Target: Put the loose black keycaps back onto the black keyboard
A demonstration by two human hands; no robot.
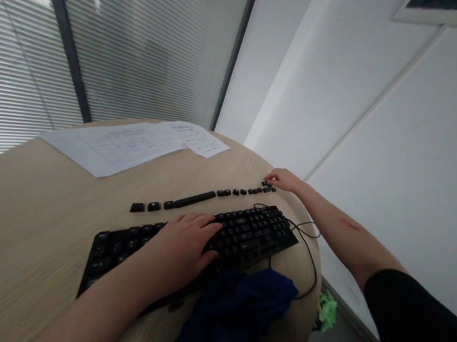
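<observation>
**Right hand [284, 178] held at loose keycaps [154, 206], left hand [187, 239] laid on keyboard [246, 229]**

The fingers [271, 177] of the right hand are drawn close together over small keycaps at the right end of a row; whether one is gripped cannot be told. The fingers of the left hand are loosely spread, palm down, across the middle of the black keyboard, with the thumb set apart. The loose keycaps are lined up on the table [19, 198] just beyond the keyboard's far edge, and a long key [194, 199] is included among them. Against the near side of the keyboard, a blue cloth [231, 312] is bunched. A thin cable [314, 262] is looped beside its right end. Farther off, printed sheets [127, 143] are spread near the table's far edge, backed by blinds [150, 43]. Below the right edge, a green item [328, 311] is seen.
</observation>
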